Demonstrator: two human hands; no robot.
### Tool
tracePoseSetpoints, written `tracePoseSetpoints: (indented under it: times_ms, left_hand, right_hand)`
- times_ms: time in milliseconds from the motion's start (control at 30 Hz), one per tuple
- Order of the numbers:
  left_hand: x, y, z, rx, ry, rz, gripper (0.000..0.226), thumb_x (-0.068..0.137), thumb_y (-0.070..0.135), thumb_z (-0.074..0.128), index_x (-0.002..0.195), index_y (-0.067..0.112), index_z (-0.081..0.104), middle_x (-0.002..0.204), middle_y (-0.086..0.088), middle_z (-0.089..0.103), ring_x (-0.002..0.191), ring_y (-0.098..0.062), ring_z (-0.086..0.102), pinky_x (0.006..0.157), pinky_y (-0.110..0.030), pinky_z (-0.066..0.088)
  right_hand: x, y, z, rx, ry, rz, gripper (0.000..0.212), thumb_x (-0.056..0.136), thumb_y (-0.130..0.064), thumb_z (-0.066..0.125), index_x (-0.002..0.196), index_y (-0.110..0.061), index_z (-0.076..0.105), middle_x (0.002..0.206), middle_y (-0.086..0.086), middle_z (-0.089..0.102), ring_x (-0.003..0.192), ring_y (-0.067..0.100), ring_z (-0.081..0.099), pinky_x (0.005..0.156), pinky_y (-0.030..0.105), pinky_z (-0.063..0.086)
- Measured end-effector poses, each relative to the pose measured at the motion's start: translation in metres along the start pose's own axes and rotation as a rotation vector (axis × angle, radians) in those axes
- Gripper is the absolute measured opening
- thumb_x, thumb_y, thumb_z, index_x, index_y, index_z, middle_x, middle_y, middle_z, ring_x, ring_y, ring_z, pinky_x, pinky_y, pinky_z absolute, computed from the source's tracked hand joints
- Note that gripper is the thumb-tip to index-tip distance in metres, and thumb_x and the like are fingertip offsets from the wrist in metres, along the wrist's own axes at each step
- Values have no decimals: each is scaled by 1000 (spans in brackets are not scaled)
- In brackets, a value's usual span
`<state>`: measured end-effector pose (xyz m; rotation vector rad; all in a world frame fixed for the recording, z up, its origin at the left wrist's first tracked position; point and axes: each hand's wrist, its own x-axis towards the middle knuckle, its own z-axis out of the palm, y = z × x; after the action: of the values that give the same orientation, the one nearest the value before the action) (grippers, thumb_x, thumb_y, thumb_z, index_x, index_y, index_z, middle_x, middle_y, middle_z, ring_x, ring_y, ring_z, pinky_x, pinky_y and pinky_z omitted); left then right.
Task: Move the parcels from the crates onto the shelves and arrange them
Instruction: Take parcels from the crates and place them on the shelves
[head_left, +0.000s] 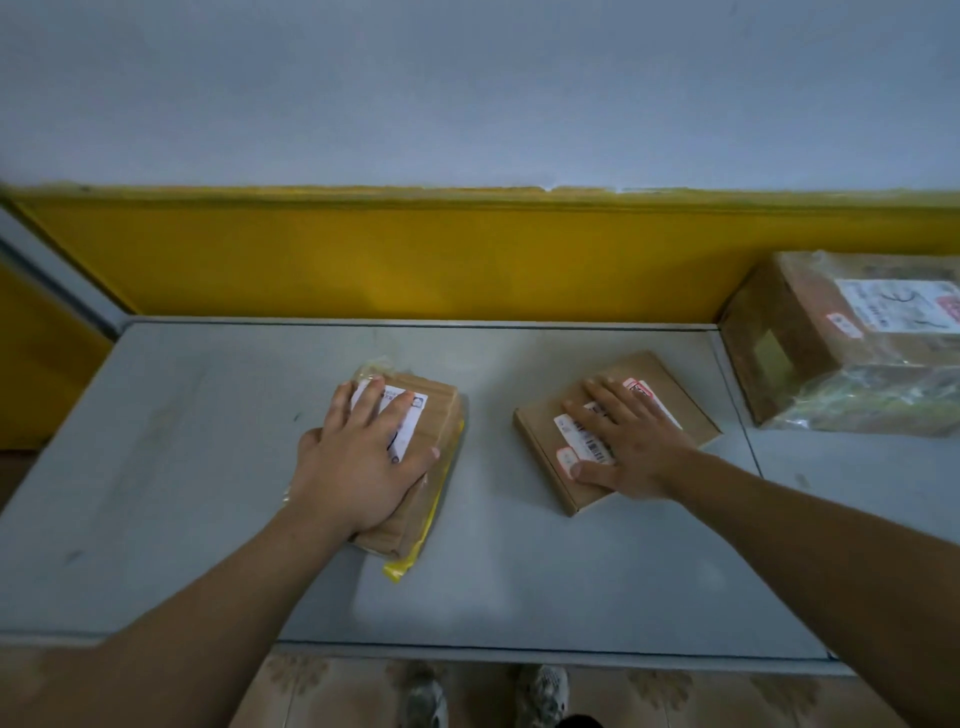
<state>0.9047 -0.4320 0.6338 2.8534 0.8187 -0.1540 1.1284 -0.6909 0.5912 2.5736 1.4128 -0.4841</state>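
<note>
matt grey metal shelf (519, 582), brown cardboard parcels (670, 400), glossy plastic-wrapped box (810, 332)

The left hand (358, 457) lies flat on a taped parcel (439, 415) on the grey shelf (208, 441). The right hand (631, 447) rests flat on a thin parcel (540, 431) beside it.

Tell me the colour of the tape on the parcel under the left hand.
Yellow tape, head view.

Dim, bluish cast, soft blur, wide-angle warp
</note>
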Motion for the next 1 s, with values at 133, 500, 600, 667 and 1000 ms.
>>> tracePoseSetpoints:
  times_ms: [133, 500, 600, 667, 1000]
  left_hand:
    - [0, 1, -1, -1, -2, -15, 85, 73, 81, 16, 149, 44, 18, 161, 12, 4, 147, -18, -4, 108, -54, 26]
    - [1, 1, 0, -10, -9, -18, 76, 81, 77, 29, 149, 45, 17, 161, 14, 3, 147, -16, -6, 109, -51, 25]
    - [0, 0, 0, -12, 0, -19, 75, 81, 76, 30, 149, 45, 19, 161, 14, 3, 147, -16, -6, 108, -52, 25]
    - [0, 2, 0, -20, -1, -19, 75, 81, 76, 30, 149, 44, 19, 161, 14, 4, 147, -16, -5, 108, -52, 25]
    - [-1, 2, 0, 9, 6, -22, 82, 76, 81, 20, 149, 43, 18, 161, 12, 6, 147, -18, -4, 108, -53, 26]
  right_hand:
    - [10, -14, 9, 213, 132, 347, 91, 80, -85, 10, 155, -37, -6, 165, 0, -13, 149, 20, -18, 118, 41, -11]
    - [-33, -2, 18, -43, -31, 52, 103, 46, -98, -22, 134, -45, -39, 160, -2, -29, 140, 25, -37, 113, 51, -21]
    - [-23, -9, 19, 15, 5, 180, 106, 48, -95, -20, 140, -44, -35, 162, -2, -25, 146, 29, -28, 116, 54, -17]
    - [-8, -12, 17, 76, 71, 284, 109, 53, -95, -15, 149, -43, -22, 164, -1, -19, 148, 30, -23, 116, 55, -13]
    - [35, 6, 4, 172, 117, 436, 99, 71, -93, 9, 154, -41, -6, 165, 0, -10, 149, 32, -15, 117, 59, -4]
